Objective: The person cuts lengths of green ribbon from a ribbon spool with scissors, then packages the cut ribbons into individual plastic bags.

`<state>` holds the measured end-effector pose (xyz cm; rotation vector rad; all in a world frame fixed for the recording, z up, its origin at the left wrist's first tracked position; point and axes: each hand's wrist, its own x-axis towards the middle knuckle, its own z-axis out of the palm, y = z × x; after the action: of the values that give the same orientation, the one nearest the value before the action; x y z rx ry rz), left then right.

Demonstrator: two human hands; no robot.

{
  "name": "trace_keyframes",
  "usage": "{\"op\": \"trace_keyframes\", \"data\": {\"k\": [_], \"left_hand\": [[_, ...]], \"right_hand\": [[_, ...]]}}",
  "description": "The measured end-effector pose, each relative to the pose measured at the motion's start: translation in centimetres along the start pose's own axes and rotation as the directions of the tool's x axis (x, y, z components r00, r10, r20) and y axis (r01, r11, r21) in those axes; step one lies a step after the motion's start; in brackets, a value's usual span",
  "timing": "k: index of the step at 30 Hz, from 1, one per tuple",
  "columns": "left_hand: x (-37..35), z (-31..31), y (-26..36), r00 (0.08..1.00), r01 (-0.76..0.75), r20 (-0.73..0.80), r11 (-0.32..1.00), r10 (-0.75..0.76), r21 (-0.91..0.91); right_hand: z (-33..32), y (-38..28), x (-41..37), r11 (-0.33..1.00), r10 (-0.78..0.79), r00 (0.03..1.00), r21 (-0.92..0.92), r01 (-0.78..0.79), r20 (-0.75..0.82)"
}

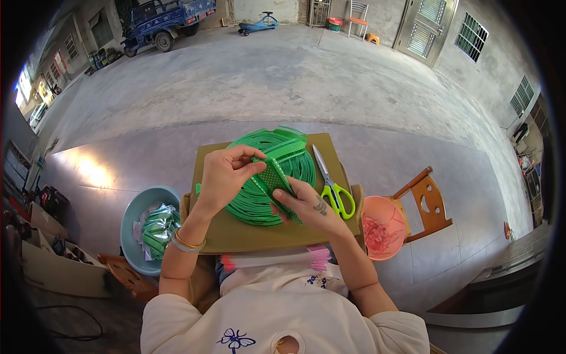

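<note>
A length of green dotted plastic strip [270,175] is held between my two hands above the board. With fingers pinched, my left hand [229,174] grips its upper end. The thumb of my right hand [306,203] presses on the lower part, its other fingers mostly hidden behind. Beneath them a large coil of green strip [247,203] lies on an olive-brown board [306,236]. To the right of the coil rest scissors [335,192] with lime-green handles, blades pointing away from me.
Left of the board stands a blue basin [131,227] holding green packets. On the right are a pink basin [386,251] with pink strips and a small wooden chair [424,206]. Pink-and-white strips [277,259] lie across my lap. A blue three-wheeled truck [165,20] is parked far off.
</note>
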<state>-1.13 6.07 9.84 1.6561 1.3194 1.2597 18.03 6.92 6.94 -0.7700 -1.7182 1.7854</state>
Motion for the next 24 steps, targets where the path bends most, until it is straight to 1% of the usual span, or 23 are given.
{"op": "trace_keyframes", "data": {"k": [2, 3, 5, 6, 8, 9, 10, 12, 15, 18, 21, 24], "left_hand": [[0.0, 0.1, -0.8, 1.000, -0.009, -0.012, 1.000, 0.009, -0.029], [-0.1, 0.0, -1.0, 1.000, -0.014, -0.020, 0.999, 0.013, -0.043], [-0.7, 0.8, 0.1, 0.995, 0.091, -0.025, 0.965, -0.100, -0.244], [-1.1, 1.3, 0.5, 0.987, 0.141, -0.018, 0.930, -0.157, -0.340], [-2.6, 2.6, -1.3, 0.984, 0.174, 0.064, 0.969, -0.165, -0.173], [-3.6, 3.0, -1.9, 0.962, 0.090, 0.254, 0.995, -0.100, 0.050], [-4.7, 3.5, -2.5, 0.893, -0.041, 0.443, 0.968, -0.076, 0.247], [-7.3, 5.5, -4.8, 0.736, -0.180, 0.676, 0.947, -0.049, 0.264], [-9.9, 7.1, -6.2, 0.586, -0.345, 0.788, 0.822, -0.189, 0.453], [-9.9, 7.1, -5.5, 0.605, -0.390, 0.769, 0.765, -0.206, 0.512], [-10.0, 6.8, -5.2, 0.690, -0.386, 0.705, 0.740, -0.165, 0.550], [-9.5, 6.6, -4.2, 0.756, -0.183, 0.618, 0.838, -0.215, 0.514]], "right_hand": [[-0.4, 0.3, 0.1, 1.000, 0.023, 1.000, -0.017, -0.023, 0.021], [-0.6, 0.8, 0.3, 0.998, 0.010, 1.000, -0.056, -0.010, -0.004], [-1.0, 1.7, 0.7, 0.991, -0.022, 0.998, -0.135, 0.015, -0.051], [-1.2, 1.6, 0.7, 0.994, -0.030, 0.993, -0.104, 0.018, -0.115], [-1.8, 0.9, 0.6, 0.999, -0.037, 0.969, -0.042, 0.028, -0.243], [-2.3, 0.6, 0.3, 0.999, -0.033, 0.966, 0.018, 0.039, -0.257], [-2.8, 0.4, 0.1, 0.996, -0.027, 0.962, 0.077, 0.049, -0.270], [-3.4, 0.3, -0.2, 0.983, -0.016, 0.953, 0.167, 0.070, -0.303], [-3.5, 0.2, -0.3, 0.978, -0.050, 0.954, 0.179, 0.107, -0.297], [-3.1, 0.5, -0.1, 0.983, -0.047, 0.961, 0.157, 0.093, -0.274], [-2.8, 0.4, -0.1, 0.987, -0.066, 0.964, 0.128, 0.102, -0.257], [-2.7, 0.2, -0.2, 0.990, -0.052, 0.958, 0.114, 0.088, -0.281]]}}
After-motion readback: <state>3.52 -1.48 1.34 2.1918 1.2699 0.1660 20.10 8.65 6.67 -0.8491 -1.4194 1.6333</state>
